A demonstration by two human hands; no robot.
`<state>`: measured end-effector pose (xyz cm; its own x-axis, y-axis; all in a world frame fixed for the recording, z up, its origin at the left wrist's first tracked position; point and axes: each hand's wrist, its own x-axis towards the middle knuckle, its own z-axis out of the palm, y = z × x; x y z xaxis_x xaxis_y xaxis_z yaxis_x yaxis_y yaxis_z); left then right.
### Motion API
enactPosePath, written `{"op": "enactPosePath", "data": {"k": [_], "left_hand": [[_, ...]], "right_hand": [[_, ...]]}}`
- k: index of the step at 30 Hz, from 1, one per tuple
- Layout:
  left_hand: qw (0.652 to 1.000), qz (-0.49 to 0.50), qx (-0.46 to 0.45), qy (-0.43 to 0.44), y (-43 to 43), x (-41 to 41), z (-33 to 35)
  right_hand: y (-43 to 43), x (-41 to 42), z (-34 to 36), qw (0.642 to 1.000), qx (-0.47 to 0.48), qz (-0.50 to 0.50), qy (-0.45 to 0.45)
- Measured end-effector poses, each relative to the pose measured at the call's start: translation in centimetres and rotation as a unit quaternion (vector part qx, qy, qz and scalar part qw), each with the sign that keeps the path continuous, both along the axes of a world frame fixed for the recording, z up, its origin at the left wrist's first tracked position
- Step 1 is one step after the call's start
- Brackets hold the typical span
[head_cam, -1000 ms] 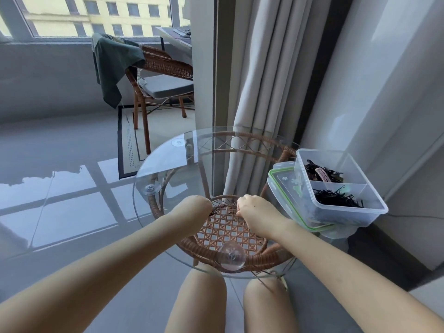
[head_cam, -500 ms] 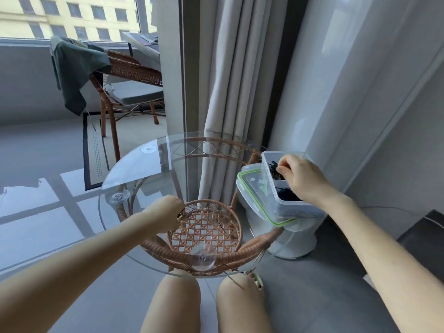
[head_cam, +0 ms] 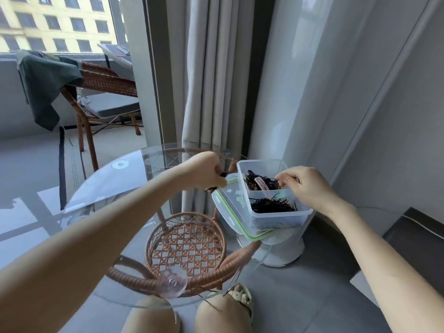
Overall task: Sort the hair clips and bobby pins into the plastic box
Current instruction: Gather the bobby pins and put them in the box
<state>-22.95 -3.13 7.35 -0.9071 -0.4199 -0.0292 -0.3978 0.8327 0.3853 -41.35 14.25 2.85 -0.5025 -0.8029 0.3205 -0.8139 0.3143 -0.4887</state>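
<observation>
- Two bare knees [head_cam: 216,316] are showing at the bottom edge of the frame, with a pale sandal [head_cam: 241,296] peeking just above the right one.
- A round glass table [head_cam: 108,188] is standing in front of them, and a woven rattan shelf [head_cam: 189,248] is showing through it, lower centre.
- The left hand [head_cam: 206,171] is hovering over the table at centre, fingers curling tightly round a few dark pieces [head_cam: 223,174]; whether these are clips or pins is unclear.
- The right hand [head_cam: 305,186] is reaching over the plastic box [head_cam: 276,219], right of centre, thumb and forefinger pinching together above the divider; what they are holding, if anything, cannot be told.
- The box is sitting on its green-rimmed lid [head_cam: 228,200] at the table's right edge.
- Bobby pins [head_cam: 271,205] are lying in the near compartment, and hair clips [head_cam: 257,182], dark ones and a pink one, in the far one.
- A pale curtain [head_cam: 209,68] is hanging behind the table, top centre.
- A rattan chair [head_cam: 105,92] is standing at the upper left, a green cloth [head_cam: 45,80] draping over it.
</observation>
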Motion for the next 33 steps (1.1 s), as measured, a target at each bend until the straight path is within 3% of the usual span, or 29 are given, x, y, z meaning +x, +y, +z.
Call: {"op": "enactPosePath", "data": {"k": [5, 9, 12, 16, 19, 26, 33], "left_hand": [[0.994, -0.1, -0.036, -0.038, 5.2, -7.3, 0.2], [0.97, -0.131, -0.155, -0.137, 8.1, -10.8, -1.0], [0.954, -0.138, -0.163, -0.21, 8.5, -11.2, -1.2], [0.989, -0.105, -0.057, -0.081, 5.6, -9.0, -0.4], [0.997, -0.083, -0.002, 0.008, 2.0, -5.0, -0.3], [0.993, -0.054, -0.016, -0.105, -2.5, 6.9, -6.5], [0.979, 0.13, -0.102, -0.119, -2.1, 9.9, -10.8]], "right_hand": [[1.9, -0.4, 0.5, 0.996, -0.087, -0.033, 0.002], [2.9, -0.3, 0.1, 0.996, -0.086, -0.036, 0.014], [3.3, -0.3, -0.4, 0.997, -0.066, -0.037, 0.022], [3.5, 0.2, -0.5, 0.997, -0.072, -0.032, 0.02], [2.9, 1.6, -0.7, 0.996, -0.09, -0.009, 0.011], [0.8, 5.9, -2.9, 0.992, -0.042, 0.038, 0.112], [0.9, 7.0, -4.3, 0.988, -0.061, 0.016, 0.14]]}}
